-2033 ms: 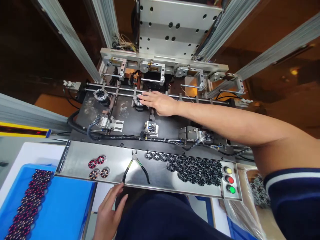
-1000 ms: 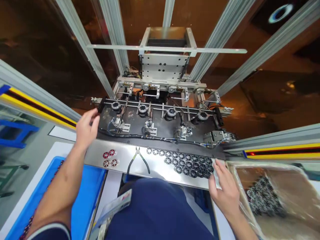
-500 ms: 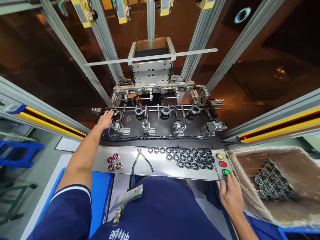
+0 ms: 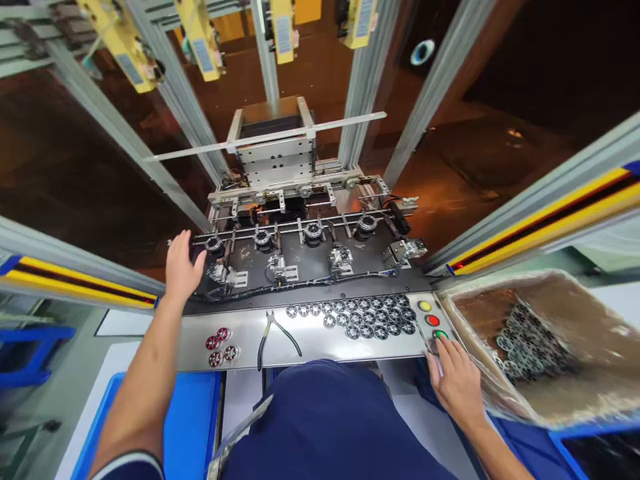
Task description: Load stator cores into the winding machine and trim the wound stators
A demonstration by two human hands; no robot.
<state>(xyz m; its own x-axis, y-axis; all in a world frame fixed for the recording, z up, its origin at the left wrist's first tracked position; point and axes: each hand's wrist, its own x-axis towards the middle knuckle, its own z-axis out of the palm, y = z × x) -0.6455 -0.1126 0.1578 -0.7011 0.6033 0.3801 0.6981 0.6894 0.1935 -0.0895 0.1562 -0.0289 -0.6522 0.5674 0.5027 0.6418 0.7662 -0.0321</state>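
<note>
My left hand (image 4: 184,267) is stretched out at the left end of the machine bed, thumb apart from the fingers, holding nothing. Just right of it sits the leftmost round part (image 4: 215,245) on its fixture; a similar part (image 4: 313,232) stands further along the row. My right hand (image 4: 456,380) lies with extended fingers at the panel's right end, fingertips at the green button (image 4: 440,335) and partly covering it. Above that are a red button (image 4: 433,321) and a yellow button (image 4: 425,306).
On the steel ledge (image 4: 320,350) lie cutting pliers (image 4: 271,327), several black-and-silver round parts (image 4: 367,317) and a small group of red-toned ones (image 4: 213,343). A plastic-lined box (image 4: 600,373) of rings stands right. Yellow light-curtain bars (image 4: 80,280) flank the opening.
My left hand has drawn back left from the leftmost round part, its thumb now spread. My right fingers have come over the green button. The whole view has shifted and tilted.
</note>
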